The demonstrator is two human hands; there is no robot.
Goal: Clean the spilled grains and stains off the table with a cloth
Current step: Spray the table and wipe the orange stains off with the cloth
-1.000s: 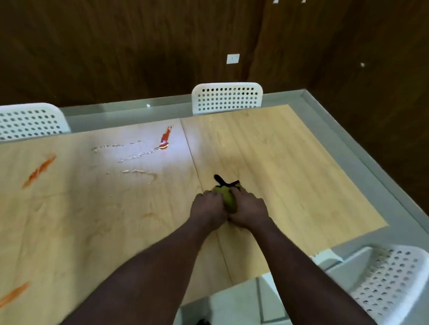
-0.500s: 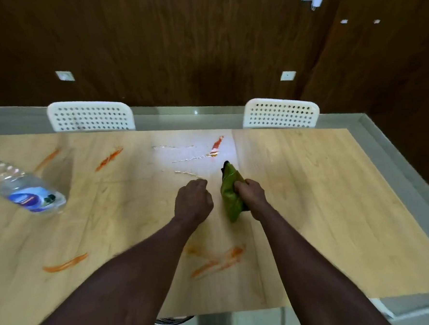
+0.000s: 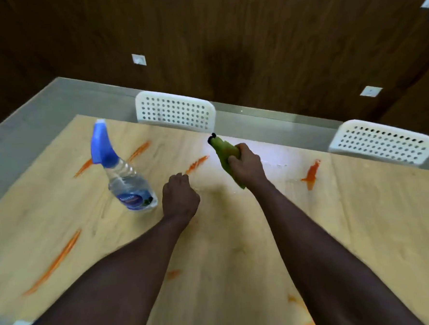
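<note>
Your nearest obstacle is the spray bottle [image 3: 123, 173], standing upright at ten o'clock just beside your left hand [image 3: 180, 197]. From your right hand [image 3: 247, 164], the table [image 3: 363, 228] lies bare from one to four o'clock. Two white chairs [image 3: 176, 113] [image 3: 380, 141] line the far edge at twelve and two o'clock.

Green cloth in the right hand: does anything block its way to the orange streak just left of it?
Nothing visible does. The cloth in the right hand has bare table up to that streak. The spray bottle stands further left; the left hand sits nearer the camera.
</note>
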